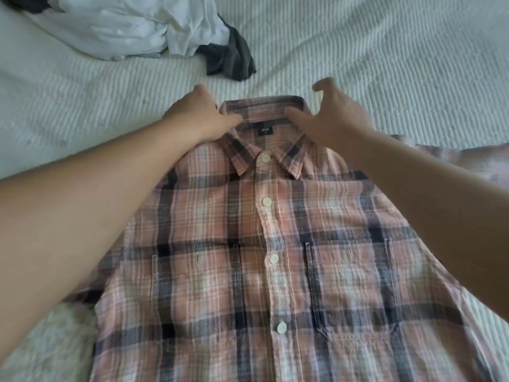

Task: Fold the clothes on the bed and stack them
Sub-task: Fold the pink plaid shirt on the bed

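Observation:
A pink, white and dark plaid button-up shirt (264, 244) lies front-up and buttoned on the bed, its collar (264, 108) pointing away from me. My left hand (198, 114) grips the left end of the collar, thumb lying along the collar band. My right hand (330, 114) is at the right end of the collar, thumb pressing on the band and fingers spread and raised above the fabric. One sleeve (454, 158) lies spread out to the right.
A heap of white garments (132, 26) with a dark grey garment (234, 59) beside it lies at the far left of the bed. The white ribbed bedspread (385, 64) covers the bed around the shirt.

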